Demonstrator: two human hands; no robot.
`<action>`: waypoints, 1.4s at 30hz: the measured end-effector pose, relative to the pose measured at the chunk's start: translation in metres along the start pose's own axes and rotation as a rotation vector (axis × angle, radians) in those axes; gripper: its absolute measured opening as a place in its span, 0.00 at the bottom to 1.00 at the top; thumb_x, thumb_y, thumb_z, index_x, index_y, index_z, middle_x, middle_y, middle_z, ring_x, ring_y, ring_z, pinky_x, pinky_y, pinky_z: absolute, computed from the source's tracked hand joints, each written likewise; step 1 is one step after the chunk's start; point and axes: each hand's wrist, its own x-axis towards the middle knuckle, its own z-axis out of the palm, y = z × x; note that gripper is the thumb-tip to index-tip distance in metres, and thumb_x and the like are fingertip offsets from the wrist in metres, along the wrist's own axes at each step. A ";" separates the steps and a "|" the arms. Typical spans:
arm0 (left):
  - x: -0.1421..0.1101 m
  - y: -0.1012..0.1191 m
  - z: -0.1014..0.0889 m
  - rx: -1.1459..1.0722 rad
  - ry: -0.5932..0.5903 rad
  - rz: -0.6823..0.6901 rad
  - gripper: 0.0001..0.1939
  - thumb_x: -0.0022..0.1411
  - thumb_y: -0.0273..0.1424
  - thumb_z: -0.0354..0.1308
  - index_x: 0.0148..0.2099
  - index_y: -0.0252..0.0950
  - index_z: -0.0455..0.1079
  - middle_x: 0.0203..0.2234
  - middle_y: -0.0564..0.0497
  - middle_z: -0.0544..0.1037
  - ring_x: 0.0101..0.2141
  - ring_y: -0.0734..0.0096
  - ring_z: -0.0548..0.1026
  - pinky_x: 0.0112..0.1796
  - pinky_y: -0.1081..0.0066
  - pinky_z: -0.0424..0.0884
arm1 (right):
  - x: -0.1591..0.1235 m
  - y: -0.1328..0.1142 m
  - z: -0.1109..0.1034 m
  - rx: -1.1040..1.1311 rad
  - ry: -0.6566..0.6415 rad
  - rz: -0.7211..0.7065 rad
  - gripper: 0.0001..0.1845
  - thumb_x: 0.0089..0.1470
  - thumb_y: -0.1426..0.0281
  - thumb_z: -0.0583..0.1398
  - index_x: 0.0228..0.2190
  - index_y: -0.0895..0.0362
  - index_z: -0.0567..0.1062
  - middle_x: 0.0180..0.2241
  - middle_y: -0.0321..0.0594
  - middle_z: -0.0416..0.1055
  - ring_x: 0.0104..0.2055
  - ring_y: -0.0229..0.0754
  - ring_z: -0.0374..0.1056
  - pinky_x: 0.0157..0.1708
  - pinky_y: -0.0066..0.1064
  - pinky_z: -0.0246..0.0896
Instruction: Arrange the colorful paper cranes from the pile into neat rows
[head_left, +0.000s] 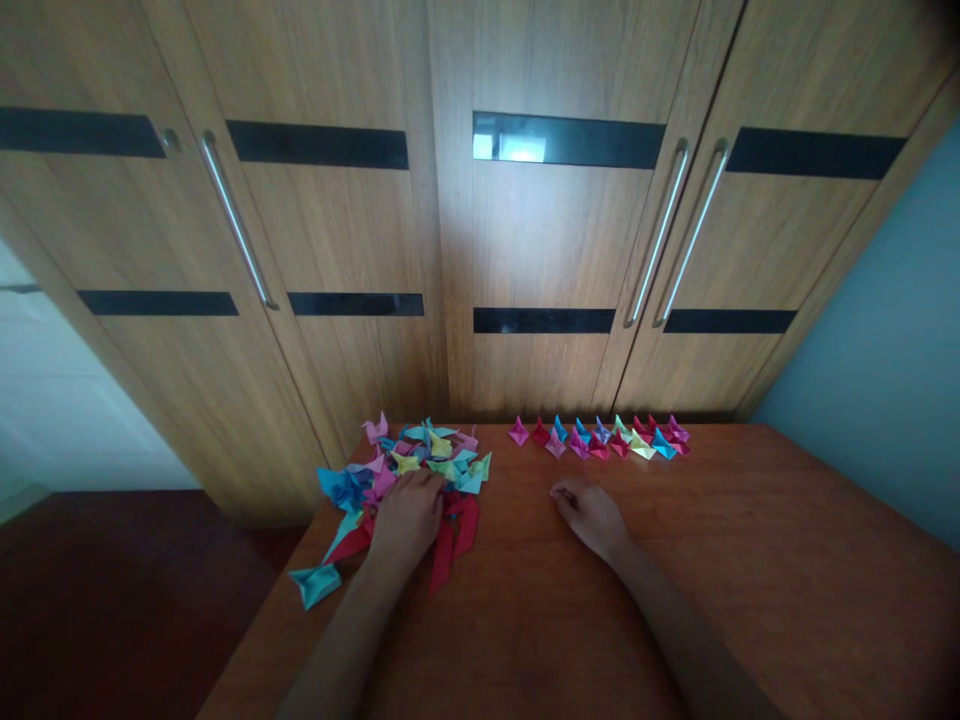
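On the left of the table lies a loose pile of folded paper cranes in pink, blue, yellow, green and red. My left hand reaches into the near side of this pile with bent fingers; whatever they grip is hidden among the paper. Red folded strips stick out just right of that hand. My right hand rests on the bare tabletop, its fingers curled and nothing visible in them. Beyond it, small folded paper cranes stand in two rows near the far edge, in pink, red, blue, purple and pale yellow.
The brown wooden table runs up close to a wooden wardrobe with metal handles. A single teal folded paper piece lies by the table's left edge, nearer to me. A blue wall stands on the right.
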 end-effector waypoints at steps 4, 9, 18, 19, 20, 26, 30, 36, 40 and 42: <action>0.000 0.002 -0.001 0.001 -0.035 0.018 0.11 0.58 0.21 0.48 0.35 0.38 0.70 0.36 0.47 0.74 0.40 0.63 0.71 0.42 0.67 0.63 | 0.000 0.002 0.001 0.006 0.002 -0.004 0.11 0.54 0.70 0.53 0.32 0.52 0.76 0.32 0.35 0.75 0.34 0.39 0.69 0.34 0.26 0.57; -0.002 0.000 -0.007 -0.087 -0.030 -0.016 0.10 0.58 0.23 0.49 0.34 0.39 0.70 0.35 0.48 0.75 0.39 0.64 0.72 0.39 0.69 0.64 | 0.001 0.001 0.000 0.004 -0.007 -0.002 0.11 0.54 0.70 0.53 0.32 0.52 0.76 0.31 0.36 0.75 0.33 0.39 0.69 0.34 0.27 0.58; -0.001 -0.003 -0.012 -0.460 0.151 -0.006 0.09 0.57 0.27 0.51 0.37 0.39 0.72 0.33 0.54 0.77 0.34 0.70 0.74 0.37 0.72 0.67 | 0.001 0.000 0.000 0.046 -0.008 0.000 0.11 0.54 0.69 0.53 0.31 0.52 0.77 0.32 0.36 0.75 0.35 0.40 0.69 0.37 0.29 0.59; -0.001 0.001 -0.011 -0.502 0.165 -0.001 0.09 0.57 0.28 0.51 0.37 0.39 0.72 0.33 0.54 0.77 0.34 0.71 0.74 0.37 0.72 0.68 | 0.001 0.001 0.001 0.077 -0.006 0.005 0.11 0.54 0.68 0.54 0.31 0.52 0.77 0.32 0.36 0.75 0.34 0.40 0.69 0.36 0.29 0.59; -0.001 0.006 -0.010 -0.539 0.173 0.005 0.09 0.57 0.28 0.51 0.37 0.39 0.72 0.33 0.54 0.77 0.33 0.71 0.74 0.36 0.73 0.68 | 0.002 0.001 0.002 0.130 -0.006 0.006 0.11 0.54 0.67 0.54 0.31 0.52 0.77 0.31 0.37 0.75 0.33 0.40 0.69 0.35 0.29 0.60; -0.006 0.038 0.005 -0.625 0.128 0.048 0.08 0.57 0.26 0.52 0.36 0.40 0.72 0.34 0.53 0.78 0.37 0.70 0.74 0.40 0.72 0.68 | -0.001 -0.018 -0.002 0.603 -0.123 -0.010 0.14 0.53 0.60 0.55 0.33 0.57 0.75 0.25 0.37 0.72 0.28 0.37 0.67 0.29 0.27 0.61; -0.010 0.048 0.014 -0.612 0.093 0.073 0.11 0.57 0.23 0.52 0.37 0.41 0.73 0.34 0.53 0.78 0.37 0.70 0.74 0.40 0.72 0.68 | -0.008 -0.038 -0.007 0.751 -0.226 -0.030 0.17 0.52 0.57 0.57 0.33 0.57 0.75 0.24 0.35 0.70 0.26 0.35 0.64 0.26 0.25 0.57; -0.012 0.053 0.018 -0.618 0.071 0.110 0.11 0.58 0.22 0.50 0.37 0.40 0.72 0.34 0.52 0.78 0.36 0.70 0.74 0.39 0.71 0.68 | -0.010 -0.044 0.006 0.728 -0.230 -0.081 0.16 0.48 0.57 0.61 0.31 0.57 0.75 0.23 0.34 0.67 0.25 0.34 0.60 0.25 0.24 0.53; -0.012 0.055 0.023 -0.659 0.088 0.110 0.10 0.58 0.23 0.50 0.38 0.39 0.72 0.34 0.52 0.78 0.36 0.70 0.74 0.39 0.70 0.69 | -0.008 -0.042 0.012 0.745 -0.195 -0.084 0.15 0.48 0.57 0.61 0.27 0.58 0.74 0.21 0.33 0.66 0.24 0.34 0.60 0.25 0.25 0.53; -0.012 0.056 0.027 -0.697 0.106 0.071 0.10 0.58 0.24 0.51 0.40 0.39 0.71 0.35 0.52 0.78 0.36 0.70 0.75 0.39 0.70 0.69 | -0.008 -0.042 0.011 0.772 -0.186 -0.088 0.15 0.49 0.57 0.61 0.27 0.57 0.74 0.23 0.34 0.68 0.25 0.35 0.62 0.27 0.25 0.55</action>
